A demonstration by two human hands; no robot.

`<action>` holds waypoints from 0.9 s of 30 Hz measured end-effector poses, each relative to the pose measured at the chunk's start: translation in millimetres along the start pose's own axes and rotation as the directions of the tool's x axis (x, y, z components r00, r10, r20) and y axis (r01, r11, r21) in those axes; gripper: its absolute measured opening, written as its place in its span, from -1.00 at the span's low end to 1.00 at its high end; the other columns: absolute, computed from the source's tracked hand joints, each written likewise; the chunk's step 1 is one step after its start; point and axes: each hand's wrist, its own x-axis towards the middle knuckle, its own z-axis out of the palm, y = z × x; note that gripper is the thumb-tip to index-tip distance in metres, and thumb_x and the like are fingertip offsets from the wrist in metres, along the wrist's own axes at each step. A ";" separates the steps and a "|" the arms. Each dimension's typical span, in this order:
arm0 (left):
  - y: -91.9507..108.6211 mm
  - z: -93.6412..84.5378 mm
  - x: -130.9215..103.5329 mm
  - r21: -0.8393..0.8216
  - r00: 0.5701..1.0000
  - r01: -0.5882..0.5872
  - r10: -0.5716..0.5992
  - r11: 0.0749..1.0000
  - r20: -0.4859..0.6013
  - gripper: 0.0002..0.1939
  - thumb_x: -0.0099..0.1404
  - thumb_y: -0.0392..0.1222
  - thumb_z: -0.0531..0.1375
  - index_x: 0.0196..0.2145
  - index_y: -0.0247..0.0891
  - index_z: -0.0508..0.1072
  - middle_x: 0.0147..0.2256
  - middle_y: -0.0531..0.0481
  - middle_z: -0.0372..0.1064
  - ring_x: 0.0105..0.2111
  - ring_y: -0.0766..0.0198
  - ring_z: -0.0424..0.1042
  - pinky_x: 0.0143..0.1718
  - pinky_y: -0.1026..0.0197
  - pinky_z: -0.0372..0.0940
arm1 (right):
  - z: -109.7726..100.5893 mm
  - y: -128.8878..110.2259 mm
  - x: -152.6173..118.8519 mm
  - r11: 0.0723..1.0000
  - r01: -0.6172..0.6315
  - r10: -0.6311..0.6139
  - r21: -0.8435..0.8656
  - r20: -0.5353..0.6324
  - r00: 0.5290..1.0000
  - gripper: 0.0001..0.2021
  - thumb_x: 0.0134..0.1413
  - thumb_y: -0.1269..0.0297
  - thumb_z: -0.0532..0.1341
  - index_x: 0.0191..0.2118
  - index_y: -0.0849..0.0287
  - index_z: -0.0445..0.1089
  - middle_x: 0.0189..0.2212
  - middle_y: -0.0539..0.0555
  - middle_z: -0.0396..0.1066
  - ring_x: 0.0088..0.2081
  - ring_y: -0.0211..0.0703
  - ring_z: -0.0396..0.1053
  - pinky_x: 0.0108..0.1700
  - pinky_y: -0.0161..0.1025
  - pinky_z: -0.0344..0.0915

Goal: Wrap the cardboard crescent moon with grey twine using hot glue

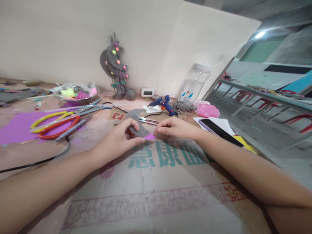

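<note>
- The near part of the table [23, 154] lies under a clear plastic sheet [151, 208], with open room between the two forearms.
- Over on the right, the table's edge falls away to the floor, with red stools [304, 117] beyond; a phone [220, 131] lies near that side.
- A pale board [146, 39] closes off the back. Left of the hands, red- and yellow-handled tools [69, 131] crowd the surface.
- Through the plastic I can see big teal Chinese characters; the middle one reads 康, and the right forearm covers part of the row.
- The bottle [193, 86] carries blue sails above lettering that seems to end in "OOK". The little clock's [147, 93] digits are too blurred for me.
- The left hand [119, 135] has its fingers curled over a gray crescent [133, 115] at mid-table, thumb stretched along the near side.
- At the crescent's lower tip is a small purple piece [150, 136]. The right hand [174, 127] has its fingertips drawn together at that piece's right end; whether they pinch it, I can't tell.
</note>
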 end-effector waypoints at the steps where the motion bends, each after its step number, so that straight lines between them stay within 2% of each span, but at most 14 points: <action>1: 1.2 -0.1 -0.1 -0.005 1.000 0.001 -0.001 1.000 0.000 -0.70 0.00 -0.08 0.32 -0.42 -0.19 0.26 -0.53 0.16 0.20 -0.55 0.35 0.20 -0.54 0.32 0.06 | -0.3 1.8 -0.1 1.000 -0.012 0.012 0.019 0.007 1.000 -0.71 0.09 0.09 0.12 -0.27 0.18 0.48 -0.50 -0.03 0.37 -0.54 -0.36 0.22 -0.52 -0.41 0.15; 6: 4.5 -0.8 -1.5 -0.066 1.000 0.007 -0.008 0.998 -0.017 -0.72 -0.01 -0.12 0.32 -0.42 -0.18 0.27 -0.53 0.16 0.19 -0.56 0.36 0.18 -0.56 0.33 0.06 | 2.2 -0.1 -0.8 1.000 -0.006 0.006 0.015 0.047 0.999 -0.75 0.06 0.12 0.16 -0.33 0.17 0.49 -0.61 -0.08 0.31 -0.60 -0.40 0.16 -0.56 -0.41 0.07; 11: 5.6 -0.5 -2.1 -0.071 1.000 0.017 -0.018 0.997 -0.008 -0.70 -0.02 -0.14 0.33 -0.45 -0.18 0.24 -0.55 0.18 0.17 -0.57 0.37 0.18 -0.57 0.33 0.05 | 3.3 -3.6 -1.4 0.999 0.000 -0.002 0.054 0.038 0.999 -0.75 0.07 0.13 0.15 -0.33 0.19 0.48 -0.60 -0.08 0.33 -0.61 -0.42 0.15 -0.55 -0.41 0.08; 13: 5.5 -0.1 -2.4 -0.066 1.000 0.017 -0.016 0.998 0.013 -0.70 -0.01 -0.14 0.33 -0.44 -0.18 0.24 -0.55 0.17 0.18 -0.57 0.37 0.19 -0.56 0.34 0.06 | 4.6 -3.0 -0.4 0.999 -0.012 0.012 0.039 0.006 1.000 -0.74 0.08 0.12 0.14 -0.32 0.20 0.47 -0.61 -0.08 0.31 -0.62 -0.42 0.13 -0.57 -0.41 0.04; 16: 4.8 0.4 -3.0 -0.073 0.999 0.027 -0.025 0.997 0.038 -0.71 0.00 -0.13 0.32 -0.43 -0.18 0.24 -0.56 0.18 0.18 -0.57 0.37 0.19 -0.57 0.34 0.05 | 9.0 -0.5 3.0 1.000 0.010 -0.012 -0.011 -0.116 0.993 -0.74 0.08 0.13 0.14 -0.33 0.20 0.47 -0.56 -0.06 0.36 -0.57 -0.39 0.19 -0.51 -0.39 0.10; 21: -0.7 1.7 -2.0 -0.199 0.993 0.103 -0.089 0.975 0.078 -0.71 -0.02 -0.19 0.31 -0.40 -0.16 0.24 -0.56 0.17 0.21 -0.58 0.36 0.21 -0.58 0.35 0.04 | 17.8 2.4 7.9 0.989 -0.006 -0.042 -0.148 -0.321 0.946 -0.76 0.07 0.18 0.14 -0.31 0.21 0.48 -0.40 0.04 0.47 -0.37 -0.24 0.34 -0.29 -0.29 0.24; 24: -4.5 2.5 -0.6 -0.280 0.985 0.147 -0.113 0.949 0.131 -0.69 -0.02 -0.26 0.29 -0.35 -0.14 0.23 -0.54 0.18 0.23 -0.57 0.37 0.20 -0.56 0.35 0.06 | 18.4 2.7 7.3 0.947 0.048 -0.170 -0.319 -0.368 0.914 -0.78 0.04 0.33 0.15 -0.20 0.18 0.47 -0.28 0.06 0.48 -0.24 -0.16 0.36 -0.14 -0.18 0.24; 27: -4.1 1.2 1.0 -0.327 0.988 0.142 -0.114 0.934 0.104 -0.79 0.06 -0.21 0.24 -0.40 -0.16 0.23 -0.55 0.18 0.18 -0.57 0.37 0.18 -0.56 0.36 0.05 | 16.0 2.3 5.4 0.920 0.130 -0.308 -0.370 -0.475 0.824 -0.66 0.00 0.50 0.08 -0.10 0.14 0.41 -0.12 0.08 0.41 -0.05 -0.12 0.29 0.00 -0.11 0.19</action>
